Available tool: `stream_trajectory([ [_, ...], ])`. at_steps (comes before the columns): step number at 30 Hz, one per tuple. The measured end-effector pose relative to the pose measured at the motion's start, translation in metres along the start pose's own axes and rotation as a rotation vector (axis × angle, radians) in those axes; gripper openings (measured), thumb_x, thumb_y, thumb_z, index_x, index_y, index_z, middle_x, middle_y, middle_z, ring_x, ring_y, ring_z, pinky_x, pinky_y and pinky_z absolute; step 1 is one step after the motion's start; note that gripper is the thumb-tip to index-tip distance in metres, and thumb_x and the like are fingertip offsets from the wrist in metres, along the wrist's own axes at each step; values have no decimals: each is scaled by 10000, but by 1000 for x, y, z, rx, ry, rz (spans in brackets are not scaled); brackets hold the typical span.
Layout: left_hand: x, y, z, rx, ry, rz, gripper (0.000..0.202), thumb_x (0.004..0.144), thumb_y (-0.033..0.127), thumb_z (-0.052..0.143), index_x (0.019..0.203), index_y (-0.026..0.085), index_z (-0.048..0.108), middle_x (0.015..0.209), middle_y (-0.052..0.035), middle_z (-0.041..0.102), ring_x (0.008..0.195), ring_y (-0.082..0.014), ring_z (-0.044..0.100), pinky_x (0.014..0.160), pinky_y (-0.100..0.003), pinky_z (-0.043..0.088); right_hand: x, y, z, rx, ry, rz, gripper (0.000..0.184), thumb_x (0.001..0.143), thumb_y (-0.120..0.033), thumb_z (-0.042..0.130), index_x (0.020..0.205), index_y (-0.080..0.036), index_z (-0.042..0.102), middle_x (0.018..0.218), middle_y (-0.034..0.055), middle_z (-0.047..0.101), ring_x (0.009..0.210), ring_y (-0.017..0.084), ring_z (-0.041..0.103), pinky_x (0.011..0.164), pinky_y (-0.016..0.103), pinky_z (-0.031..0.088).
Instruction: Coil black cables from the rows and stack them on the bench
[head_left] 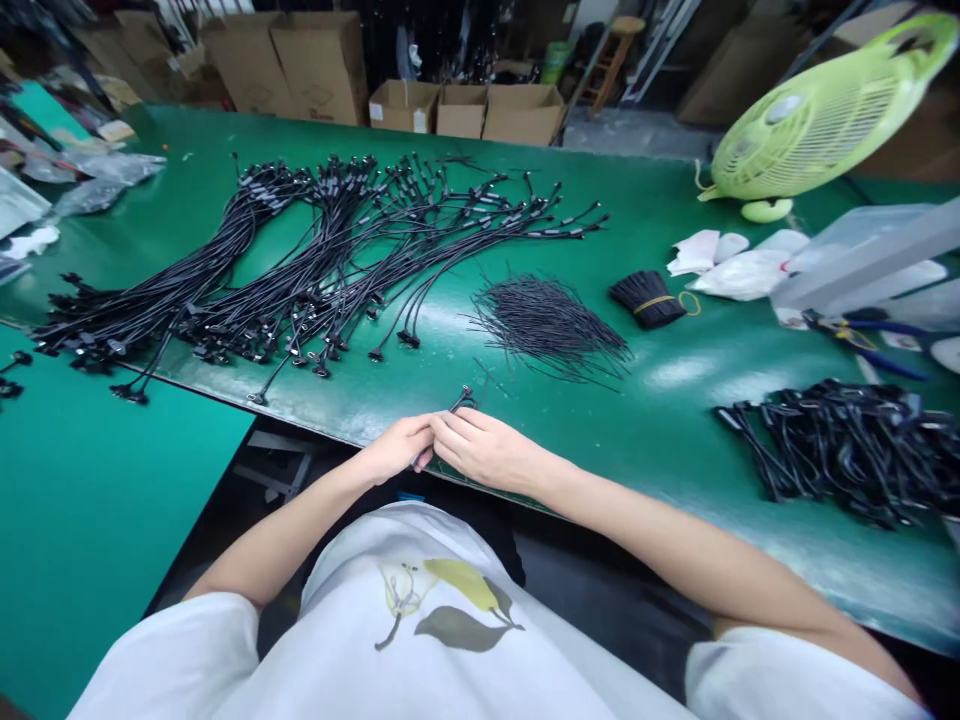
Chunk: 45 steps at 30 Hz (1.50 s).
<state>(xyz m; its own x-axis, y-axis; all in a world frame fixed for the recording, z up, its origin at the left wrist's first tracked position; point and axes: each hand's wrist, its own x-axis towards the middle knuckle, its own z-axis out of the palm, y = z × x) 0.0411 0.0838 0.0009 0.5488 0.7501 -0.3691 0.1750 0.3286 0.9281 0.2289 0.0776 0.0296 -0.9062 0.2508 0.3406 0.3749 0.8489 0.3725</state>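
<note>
- where is your cable [463,397]?
- it is in your two hands, at the near edge of the green table [660,440]. one end pokes up past your fingers. the rest is mostly hidden.
- how are your fingers?
- your left hand [401,448] is curled, with its fingers bent in on the cable. your right hand [484,452] is closed on it too, and its fingers touch your left hand. you have no wide gap in either one.
- what lies near you?
- past your hands is a messy pile of thin black strips [551,328]. right of that is a bundle [637,296] of strips, with a yellow band [655,302] around it.
- and to your left?
- lots of long cables [262,270], lying in big bunches, with their ends fanned out.
- to your right?
- a heap of folded cables [847,450], with blue pliers [889,363] just behind. farther back is a light green fan [810,125]. boxes [523,115] sit past the far edge.
</note>
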Motion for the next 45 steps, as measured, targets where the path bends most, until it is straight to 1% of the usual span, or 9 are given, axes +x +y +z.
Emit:
stream_trajectory([
  [5,-5,0,-6,-246,-125,-129,349,731,472,665,770,145,548,488,55,445,428,-72,390,448,-213,321,9,2,-14,-75,-125,-147,241,967,-143,368,1012,-98,601,918,103,608,756,181,535,720,348,381],
  [13,-17,5,1,-317,-209,-196,203,718,320,632,769,155,525,533,62,447,485,-69,396,507,-219,353,20,4,-21,-86,-180,-320,200,875,-83,422,763,-123,582,676,61,499,614,183,445,569,333,219],
  [18,-14,3,4,-102,89,18,327,708,134,520,1018,172,616,933,-35,677,949,-181,594,938,-344,433,22,-2,-1,-26,-201,32,212,873,-81,409,719,-143,540,613,55,484,542,173,398,555,340,183],
  [22,0,-7,7,-56,372,43,535,729,111,521,1258,163,576,1431,-107,501,1361,-248,396,1173,-400,211,31,-10,19,36,-295,348,179,824,-48,421,803,-111,587,651,87,539,573,192,462,551,342,211],
  [26,12,-8,5,-146,383,105,559,731,124,553,1288,167,576,1386,-98,544,1332,-258,426,1154,-402,256,37,-5,32,395,-316,668,158,835,-110,456,788,-136,604,709,88,614,618,188,528,565,311,270],
  [32,6,10,-20,-144,309,399,332,892,306,481,1104,179,702,1225,-103,576,1164,-239,500,1032,-376,379,33,6,36,1226,143,1064,277,914,-353,448,745,-180,583,705,0,589,681,150,535,656,252,381],
  [38,-15,12,-27,494,41,461,368,807,119,449,907,260,774,917,-56,559,947,-195,506,979,-338,379,22,7,29,892,58,1026,292,914,-307,446,664,-183,530,643,4,541,623,142,479,608,256,324],
  [41,-9,6,-27,287,106,321,272,822,252,527,957,221,760,949,-73,594,979,-226,524,986,-357,387,27,-7,23,654,77,848,277,930,-250,421,692,-183,548,687,32,588,657,155,508,635,266,333],
  [45,-9,12,-33,-161,173,250,515,914,524,395,981,155,748,999,-110,612,1002,-246,538,952,-370,424,33,-24,24,671,7,700,246,935,-212,433,736,-180,575,728,33,624,677,148,533,649,255,339],
])
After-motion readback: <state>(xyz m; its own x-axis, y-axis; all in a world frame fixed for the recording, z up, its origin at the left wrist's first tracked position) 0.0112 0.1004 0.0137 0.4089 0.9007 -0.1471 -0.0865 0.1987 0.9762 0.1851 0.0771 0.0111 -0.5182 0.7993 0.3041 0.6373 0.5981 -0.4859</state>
